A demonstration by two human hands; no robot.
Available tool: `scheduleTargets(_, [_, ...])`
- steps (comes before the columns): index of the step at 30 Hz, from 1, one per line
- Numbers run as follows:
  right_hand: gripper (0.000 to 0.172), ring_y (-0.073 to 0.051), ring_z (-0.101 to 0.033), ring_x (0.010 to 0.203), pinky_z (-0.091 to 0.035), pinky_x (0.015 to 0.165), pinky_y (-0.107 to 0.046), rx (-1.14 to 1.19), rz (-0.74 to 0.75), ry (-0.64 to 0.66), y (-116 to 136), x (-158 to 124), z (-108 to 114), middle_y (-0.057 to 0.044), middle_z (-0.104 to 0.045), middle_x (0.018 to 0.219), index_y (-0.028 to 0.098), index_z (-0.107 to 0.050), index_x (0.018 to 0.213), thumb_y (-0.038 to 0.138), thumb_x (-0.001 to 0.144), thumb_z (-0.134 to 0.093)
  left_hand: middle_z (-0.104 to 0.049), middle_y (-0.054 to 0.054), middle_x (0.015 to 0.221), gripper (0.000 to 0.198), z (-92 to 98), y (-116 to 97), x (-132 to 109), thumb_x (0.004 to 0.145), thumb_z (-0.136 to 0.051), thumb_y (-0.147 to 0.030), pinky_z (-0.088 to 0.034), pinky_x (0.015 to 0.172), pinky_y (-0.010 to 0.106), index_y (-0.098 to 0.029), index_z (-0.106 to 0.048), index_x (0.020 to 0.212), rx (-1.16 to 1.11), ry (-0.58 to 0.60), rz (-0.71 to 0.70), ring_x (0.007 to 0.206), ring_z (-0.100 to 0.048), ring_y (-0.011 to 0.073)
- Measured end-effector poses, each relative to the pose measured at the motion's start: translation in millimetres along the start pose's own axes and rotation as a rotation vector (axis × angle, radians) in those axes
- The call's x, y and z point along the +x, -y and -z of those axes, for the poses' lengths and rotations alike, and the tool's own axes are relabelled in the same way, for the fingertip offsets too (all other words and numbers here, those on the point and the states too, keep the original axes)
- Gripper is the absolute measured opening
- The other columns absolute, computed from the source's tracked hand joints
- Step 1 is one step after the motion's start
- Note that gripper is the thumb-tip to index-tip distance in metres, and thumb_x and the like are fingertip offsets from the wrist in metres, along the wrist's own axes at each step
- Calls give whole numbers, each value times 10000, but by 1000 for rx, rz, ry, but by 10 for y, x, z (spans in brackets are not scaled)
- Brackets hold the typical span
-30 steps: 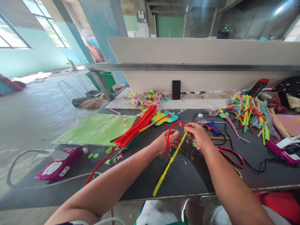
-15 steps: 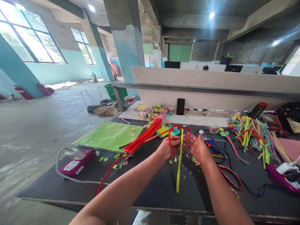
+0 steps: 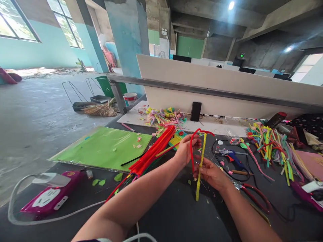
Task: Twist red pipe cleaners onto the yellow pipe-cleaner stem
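My left hand (image 3: 187, 149) is closed on a red pipe cleaner (image 3: 195, 134), bent into an arch above the dark table (image 3: 174, 215). A yellow pipe cleaner (image 3: 200, 168) hangs straight down from the arch's top. My right hand (image 3: 209, 172) sits lower, its fingers pinched round the middle of the yellow pipe cleaner. Just left of my hands lies a bundle of red and orange pipe cleaners (image 3: 153, 151).
A green sheet (image 3: 101, 148) lies at the left, with a purple device (image 3: 50, 193) and its white cable nearer me. A blue glue gun (image 3: 230, 156), red-handled scissors (image 3: 254, 195) and a heap of coloured pipe cleaners (image 3: 272, 144) lie to the right. A black phone (image 3: 196, 111) leans on the white partition.
My right hand has dropped from the top of the arch to the middle of the yellow pipe cleaner. The yellow piece swung from slanted to upright. The camera lifted and shifted.
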State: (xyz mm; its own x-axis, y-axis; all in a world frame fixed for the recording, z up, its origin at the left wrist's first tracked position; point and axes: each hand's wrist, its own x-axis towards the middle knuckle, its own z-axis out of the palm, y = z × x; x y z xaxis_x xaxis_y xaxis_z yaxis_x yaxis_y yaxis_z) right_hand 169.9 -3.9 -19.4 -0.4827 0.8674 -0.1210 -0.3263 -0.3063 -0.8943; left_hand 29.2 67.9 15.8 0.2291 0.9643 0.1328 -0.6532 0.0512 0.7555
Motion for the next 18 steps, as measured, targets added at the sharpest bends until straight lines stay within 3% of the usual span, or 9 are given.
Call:
scheduleTargets(3, [383,-128,-603,593,-505,641,-300,1,31,-112,18,1,81,3,-634,734,250,-638,1075,257,700,-719,-620,65,946,304,13,-207,201,712,-588,-225,-479,634,231,-145,-597,1005,162,53,38,739,-601,116])
scheduleTargets(7, [336,-114,-584,607,-504,662,-299,23,97,-242,93,-23,159,10,-637,738,276,-646,1062,246,730,-690,-589,37,1055,368,-61,-834,366,751,-539,-189,-452,679,197,-178,-573,1118,493,-56,-300,809,-607,99])
scheduleTargets(9, [349,-106,-570,621,-495,671,-293,31,86,-221,119,-31,177,12,-633,741,284,-640,1082,232,739,-679,-567,27,1078,368,-228,-1178,334,812,-457,-184,-432,711,216,-167,-547,1168,650,-95,-434,861,-615,113])
scheduleTargets(12, [338,-92,-525,582,-474,622,-282,43,84,-195,125,-42,177,8,-630,740,282,-643,1080,231,746,-671,-547,16,1091,351,-553,-1543,169,841,-354,-142,-403,732,247,-136,-549,1133,816,-26,-659,875,-613,116])
scheduleTargets(15, [315,-78,-475,540,-449,576,-264,57,100,-169,108,-37,172,4,-624,732,263,-643,1074,227,762,-658,-555,11,1030,326,-718,-1656,-25,810,-327,-102,-399,739,256,-87,-563,1033,944,49,-763,838,-608,110])
scheduleTargets(18, [323,-74,-464,534,-418,526,-241,64,109,-129,96,-26,167,-9,-633,751,245,-630,1091,230,769,-656,-579,18,992,329,-613,-1518,-197,743,-414,-66,-435,704,220,-106,-572,1029,951,20,-666,710,-563,55])
